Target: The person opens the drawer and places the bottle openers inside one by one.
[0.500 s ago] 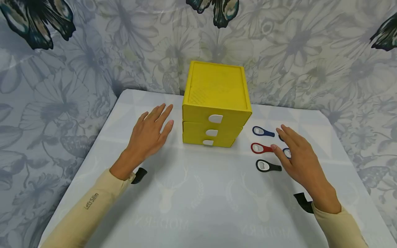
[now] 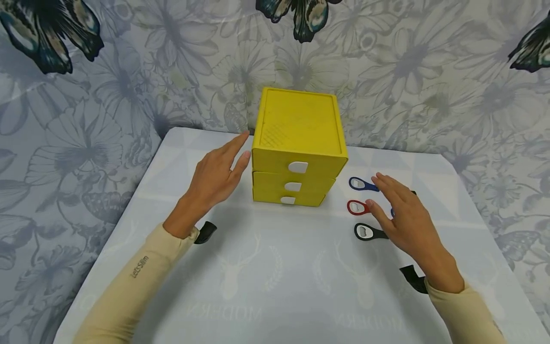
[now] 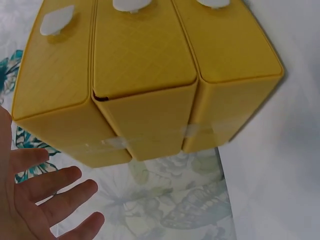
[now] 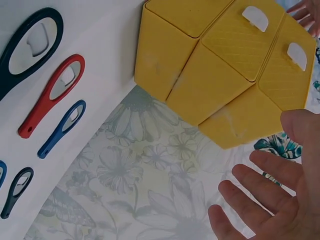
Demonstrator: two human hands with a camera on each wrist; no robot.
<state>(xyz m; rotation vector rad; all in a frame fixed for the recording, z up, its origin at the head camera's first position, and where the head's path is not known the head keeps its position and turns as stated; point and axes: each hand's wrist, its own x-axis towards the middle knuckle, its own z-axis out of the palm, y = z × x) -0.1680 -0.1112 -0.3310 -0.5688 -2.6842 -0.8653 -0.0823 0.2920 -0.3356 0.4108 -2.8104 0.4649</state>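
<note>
A yellow box with three drawers (image 2: 301, 119) stands at the back of the table, a white tab on each drawer front. My left hand (image 2: 212, 179) hovers just left of it, fingers extended and holding nothing; the left wrist view shows a gap to the box. To the box's right, my right hand (image 2: 406, 217) is held with fingers spread above several bottle openers. A blue bottle opener (image 2: 366, 185), a red bottle opener (image 2: 364, 210) and a black bottle opener (image 2: 379, 233) lie there. Another blue one (image 4: 2, 172) and a smaller-looking black one (image 4: 10, 202) are mostly hidden by that hand in the head view.
The white table (image 2: 275, 286) has faint printed patterns. Behind it hangs a flowered cloth backdrop (image 2: 408, 62) with dark butterflies (image 2: 304, 24), and the box stands close to it. Table edges run along the left and right sides.
My left hand has moved right, closer to the yellow box. The right hand has shifted slightly left over the bottle openers. The box and openers stay where they were.
</note>
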